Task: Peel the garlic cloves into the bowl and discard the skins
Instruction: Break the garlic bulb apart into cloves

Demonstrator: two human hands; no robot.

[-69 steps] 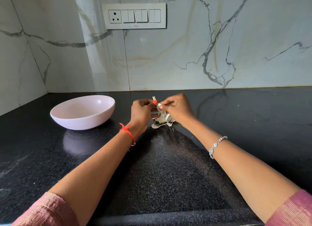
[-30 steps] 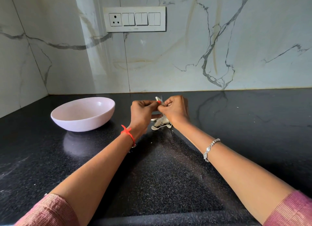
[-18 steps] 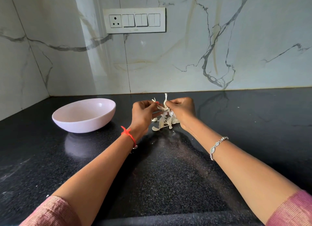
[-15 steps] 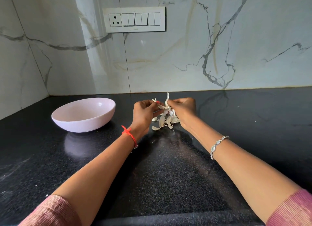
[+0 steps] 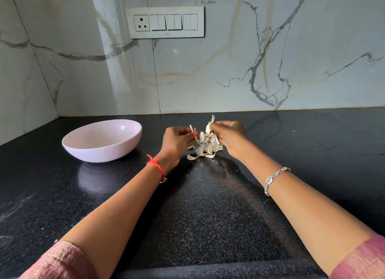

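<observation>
My left hand (image 5: 177, 141) pinches a thin strip of garlic skin (image 5: 192, 129) between curled fingers. My right hand (image 5: 230, 137) pinches another pale piece (image 5: 209, 126), a skin or a clove, I cannot tell which. Both hands hover just above a small heap of peeled skins (image 5: 205, 148) on the black counter (image 5: 208, 216). The pale pink bowl (image 5: 102, 140) stands to the left of my left hand; its visible inside looks bare.
A marble wall with a switch panel (image 5: 166, 21) rises behind the counter. A second marble wall closes the left corner. Small skin flecks (image 5: 187, 175) lie scattered on the counter near my left wrist.
My hands were pressed together on one piece above the heap. They have since pulled a little apart, and each now holds its own pale bit over the skins.
</observation>
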